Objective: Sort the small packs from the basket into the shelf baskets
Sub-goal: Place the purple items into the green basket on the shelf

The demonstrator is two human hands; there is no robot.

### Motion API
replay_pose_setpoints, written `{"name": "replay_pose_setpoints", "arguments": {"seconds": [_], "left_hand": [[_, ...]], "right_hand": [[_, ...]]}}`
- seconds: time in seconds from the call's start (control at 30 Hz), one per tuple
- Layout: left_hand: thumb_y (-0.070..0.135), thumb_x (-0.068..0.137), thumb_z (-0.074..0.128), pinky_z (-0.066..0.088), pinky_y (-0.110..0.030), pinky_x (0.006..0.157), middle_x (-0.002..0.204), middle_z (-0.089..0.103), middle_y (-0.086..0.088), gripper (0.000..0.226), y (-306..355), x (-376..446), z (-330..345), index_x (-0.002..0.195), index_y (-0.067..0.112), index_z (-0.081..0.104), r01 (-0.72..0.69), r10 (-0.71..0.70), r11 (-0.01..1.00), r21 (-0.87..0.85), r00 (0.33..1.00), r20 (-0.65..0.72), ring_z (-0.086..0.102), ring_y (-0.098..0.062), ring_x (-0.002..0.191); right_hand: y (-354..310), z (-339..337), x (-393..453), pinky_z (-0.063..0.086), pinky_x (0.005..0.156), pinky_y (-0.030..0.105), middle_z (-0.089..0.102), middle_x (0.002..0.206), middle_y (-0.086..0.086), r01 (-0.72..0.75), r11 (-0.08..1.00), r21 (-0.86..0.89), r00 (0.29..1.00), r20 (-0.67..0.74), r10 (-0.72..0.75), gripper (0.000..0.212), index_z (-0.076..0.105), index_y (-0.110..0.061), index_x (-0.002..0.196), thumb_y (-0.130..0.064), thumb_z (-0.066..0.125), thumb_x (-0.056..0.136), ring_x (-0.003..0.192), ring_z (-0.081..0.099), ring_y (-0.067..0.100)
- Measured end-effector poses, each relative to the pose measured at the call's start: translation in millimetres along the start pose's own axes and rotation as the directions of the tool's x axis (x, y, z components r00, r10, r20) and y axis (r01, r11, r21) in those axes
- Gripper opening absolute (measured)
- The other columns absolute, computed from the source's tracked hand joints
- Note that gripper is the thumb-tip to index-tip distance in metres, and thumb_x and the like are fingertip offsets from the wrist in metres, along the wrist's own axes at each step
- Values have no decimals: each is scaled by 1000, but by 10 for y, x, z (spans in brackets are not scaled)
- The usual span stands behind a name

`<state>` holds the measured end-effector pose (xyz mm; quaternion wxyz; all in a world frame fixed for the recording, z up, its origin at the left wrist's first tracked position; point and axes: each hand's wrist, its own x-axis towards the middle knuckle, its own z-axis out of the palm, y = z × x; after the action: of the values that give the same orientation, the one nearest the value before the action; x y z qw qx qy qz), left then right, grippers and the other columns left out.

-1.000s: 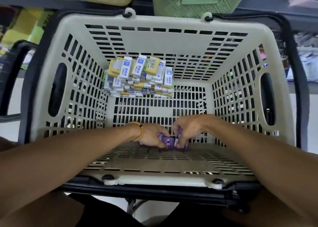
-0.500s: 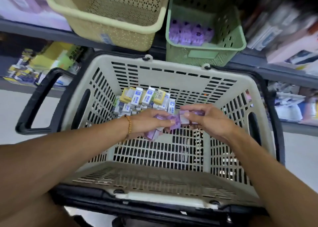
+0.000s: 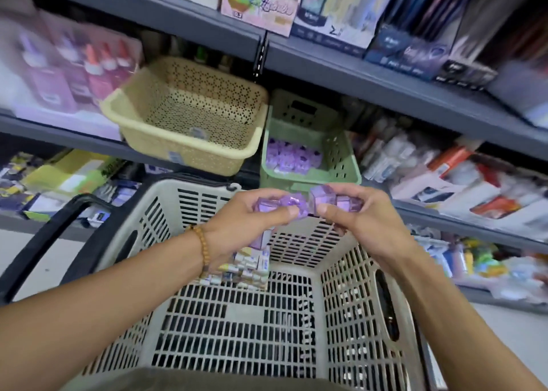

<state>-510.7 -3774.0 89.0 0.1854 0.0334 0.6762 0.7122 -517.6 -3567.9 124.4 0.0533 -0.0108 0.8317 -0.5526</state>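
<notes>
Purple, clear-wrapped small packs (image 3: 292, 203) fill both hands above the slotted grey plastic basket (image 3: 237, 325). Her left hand (image 3: 246, 221) curls round several, and 1 seems to hang below the palm, though blur makes that unsure. Right hand (image 3: 355, 215) pinches a cube-shaped pack between thumb and fingers. Just beyond them the green plastic shelf basket (image 3: 341, 156) holds matching purple packs; the perforated yellow shelf basket (image 3: 189, 129) beside it looks bare. Yellow-and-white packs (image 3: 252, 267) lie in the grey basket's far corner. With such full fists, a loose pack could slip out on the way across.
</notes>
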Motion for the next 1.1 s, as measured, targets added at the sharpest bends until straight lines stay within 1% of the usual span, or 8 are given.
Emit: {"name": "replay_pose_setpoints", "arguments": {"seconds": [0.17, 0.3, 0.4, 0.53, 0.67, 0.83, 1.03, 1.1], "left_hand": [[45, 72, 71, 42, -8, 53, 82, 71, 17, 33, 185, 20, -198, 104, 38, 71, -81, 81, 997, 5, 994, -73, 59, 9, 63], [48, 63, 70, 45, -9, 55, 87, 71, 25, 39, 182, 27, -347, 102, 42, 69, -105, 100, 994, -25, 980, -171, 63, 11, 69], [48, 65, 69, 44, -12, 61, 95, 73, 21, 43, 184, 75, -381, 107, 41, 68, -107, 100, 993, -40, 984, -148, 65, 9, 81], [53, 62, 68, 48, -16, 59, 94, 74, 17, 44, 167, 114, -360, 105, 44, 69, -109, 99, 992, -71, 985, -138, 66, -10, 82], [54, 61, 69, 47, -13, 56, 97, 73, 14, 52, 177, 130, -341, 112, 41, 67, -105, 94, 992, -77, 987, -129, 66, -13, 79], [39, 77, 71, 47, -32, 69, 100, 74, 6, 37, 213, 160, -389, 114, 38, 67, -104, 87, 988, -114, 986, -142, 64, -40, 89], [39, 79, 72, 49, -20, 62, 103, 73, 6, 34, 196, 162, -409, 113, 39, 67, -111, 92, 987, -113, 984, -155, 62, -39, 100], [41, 78, 72, 50, -15, 60, 102, 73, 6, 34, 187, 171, -430, 112, 40, 67, -116, 99, 988, -104, 982, -158, 63, -37, 98]], "right_hand": [[-208, -280, 600, 48, 69, 31, 66, 79, -1, 57, 937, -343, 989, -107, -99, 17, 71, -22, 89, -16, 82, 77, 67, 54, 11], [-129, -284, 1139, 44, 78, 23, 68, 92, 1, 43, 606, -794, 988, -57, -144, 31, 70, -16, 101, -23, 81, 73, 90, 62, 17], [-10, -252, 1421, 49, 87, 31, 68, 104, 11, 17, 399, -917, 998, -11, -68, 35, 67, -16, 108, -26, 77, 76, 100, 62, 30], [75, -220, 1618, 44, 74, 29, 65, 94, 10, 59, 226, -972, 998, 58, -11, 34, 63, -14, 111, -24, 74, 81, 96, 61, 33], [140, -170, 1711, 36, 72, 24, 55, 90, 5, 91, 217, -972, 991, 109, 75, 32, 61, -15, 109, -16, 73, 80, 88, 55, 27], [219, -128, 1733, 43, 82, 28, 66, 101, 14, 90, 239, -967, 995, 97, 18, 33, 58, -10, 113, -16, 69, 82, 104, 57, 31], [227, -158, 1737, 37, 79, 24, 61, 110, 14, 39, 297, -954, 997, 55, 46, 36, 56, -16, 114, -20, 71, 82, 100, 55, 28], [168, -191, 1700, 37, 75, 23, 62, 101, 7, 34, 352, -936, 999, 26, -26, 31, 58, -18, 109, -30, 72, 84, 90, 53, 22]]}}
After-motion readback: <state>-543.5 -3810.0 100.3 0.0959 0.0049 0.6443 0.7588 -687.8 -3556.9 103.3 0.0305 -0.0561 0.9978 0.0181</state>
